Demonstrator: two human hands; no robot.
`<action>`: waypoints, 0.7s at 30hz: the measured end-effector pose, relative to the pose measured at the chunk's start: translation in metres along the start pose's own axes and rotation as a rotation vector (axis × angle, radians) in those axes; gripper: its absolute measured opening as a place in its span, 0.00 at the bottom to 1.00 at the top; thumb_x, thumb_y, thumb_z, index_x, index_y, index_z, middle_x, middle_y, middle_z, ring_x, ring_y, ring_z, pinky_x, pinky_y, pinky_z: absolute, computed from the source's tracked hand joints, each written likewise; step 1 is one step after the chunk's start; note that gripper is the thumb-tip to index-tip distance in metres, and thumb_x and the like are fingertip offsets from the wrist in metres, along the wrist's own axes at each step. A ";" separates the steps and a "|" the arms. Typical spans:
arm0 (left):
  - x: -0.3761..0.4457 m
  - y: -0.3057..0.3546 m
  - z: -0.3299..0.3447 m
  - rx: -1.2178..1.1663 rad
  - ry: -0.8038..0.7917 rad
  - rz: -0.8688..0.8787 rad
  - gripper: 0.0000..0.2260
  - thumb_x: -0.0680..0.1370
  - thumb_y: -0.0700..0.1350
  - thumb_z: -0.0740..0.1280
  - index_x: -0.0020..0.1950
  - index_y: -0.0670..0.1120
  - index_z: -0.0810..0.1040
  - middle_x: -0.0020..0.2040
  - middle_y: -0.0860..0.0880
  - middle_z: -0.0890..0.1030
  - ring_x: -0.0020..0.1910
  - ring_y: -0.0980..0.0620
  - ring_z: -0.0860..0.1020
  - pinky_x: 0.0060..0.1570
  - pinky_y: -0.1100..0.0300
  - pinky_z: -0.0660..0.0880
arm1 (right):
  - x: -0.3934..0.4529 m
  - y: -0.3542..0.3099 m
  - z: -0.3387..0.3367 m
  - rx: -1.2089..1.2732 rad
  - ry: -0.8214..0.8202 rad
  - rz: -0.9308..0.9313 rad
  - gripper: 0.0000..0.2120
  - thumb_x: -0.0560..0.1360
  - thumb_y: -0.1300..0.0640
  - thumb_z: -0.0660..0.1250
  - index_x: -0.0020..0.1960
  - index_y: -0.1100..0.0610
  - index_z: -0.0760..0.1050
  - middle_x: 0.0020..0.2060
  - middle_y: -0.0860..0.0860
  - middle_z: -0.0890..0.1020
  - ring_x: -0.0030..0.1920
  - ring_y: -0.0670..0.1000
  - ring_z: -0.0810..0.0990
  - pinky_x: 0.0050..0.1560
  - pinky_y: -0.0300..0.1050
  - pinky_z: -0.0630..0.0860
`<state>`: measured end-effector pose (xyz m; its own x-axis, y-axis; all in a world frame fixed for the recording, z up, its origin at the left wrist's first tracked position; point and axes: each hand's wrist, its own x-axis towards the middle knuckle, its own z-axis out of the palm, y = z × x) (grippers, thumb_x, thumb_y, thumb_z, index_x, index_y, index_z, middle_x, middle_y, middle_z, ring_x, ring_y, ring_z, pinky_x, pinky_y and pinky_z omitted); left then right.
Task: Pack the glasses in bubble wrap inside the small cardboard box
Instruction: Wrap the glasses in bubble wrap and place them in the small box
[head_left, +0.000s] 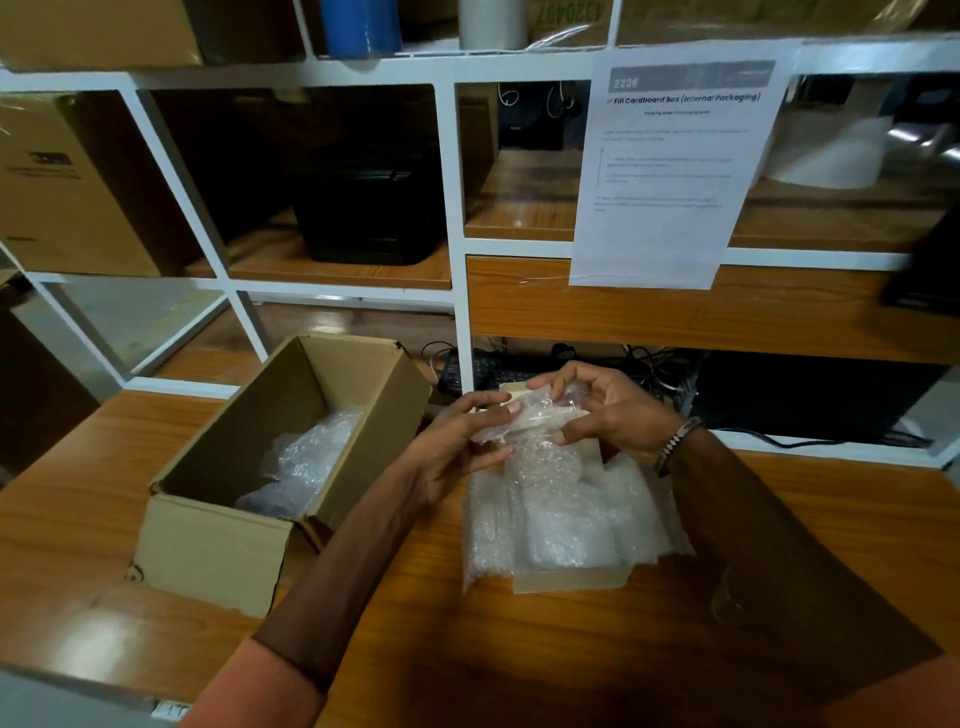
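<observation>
A small open cardboard box sits on the wooden table at the left, with a bubble-wrapped bundle lying inside it. To its right, above the table, my left hand and my right hand both grip a clear bubble-wrapped item; what is inside the wrap is too blurred to tell. Below my hands a pile of bubble wrap sheets lies on a flat piece of cardboard.
A white-framed shelf unit rises behind the table, with a printed instruction sheet taped to it. A black device, large cartons and a keyboard with cables fill its compartments. The table's front edge is near my forearms.
</observation>
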<state>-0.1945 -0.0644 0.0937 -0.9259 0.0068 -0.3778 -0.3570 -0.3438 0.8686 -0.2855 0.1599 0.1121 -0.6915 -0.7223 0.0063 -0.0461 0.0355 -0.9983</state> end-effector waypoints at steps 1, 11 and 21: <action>0.000 0.000 0.001 0.001 -0.035 0.000 0.25 0.72 0.47 0.81 0.67 0.44 0.83 0.65 0.41 0.85 0.60 0.44 0.86 0.54 0.53 0.86 | 0.001 0.001 0.000 0.036 -0.001 -0.004 0.21 0.67 0.79 0.75 0.49 0.58 0.77 0.68 0.55 0.81 0.69 0.58 0.81 0.65 0.69 0.78; 0.002 -0.012 -0.002 0.064 -0.080 0.243 0.25 0.75 0.35 0.77 0.72 0.44 0.81 0.66 0.42 0.85 0.63 0.39 0.85 0.63 0.42 0.82 | 0.001 -0.014 -0.003 0.119 0.098 0.304 0.39 0.61 0.32 0.82 0.69 0.39 0.77 0.67 0.44 0.76 0.69 0.58 0.77 0.69 0.65 0.77; -0.006 -0.010 0.000 0.107 -0.057 0.313 0.24 0.69 0.37 0.81 0.65 0.47 0.85 0.62 0.45 0.86 0.63 0.38 0.85 0.60 0.42 0.84 | 0.004 -0.012 0.001 -0.078 0.107 0.324 0.37 0.56 0.39 0.87 0.62 0.46 0.81 0.61 0.57 0.85 0.58 0.59 0.84 0.67 0.65 0.78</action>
<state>-0.1859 -0.0615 0.0874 -0.9970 -0.0300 -0.0713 -0.0622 -0.2367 0.9696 -0.2871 0.1563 0.1243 -0.7506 -0.5888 -0.2998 0.1359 0.3065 -0.9421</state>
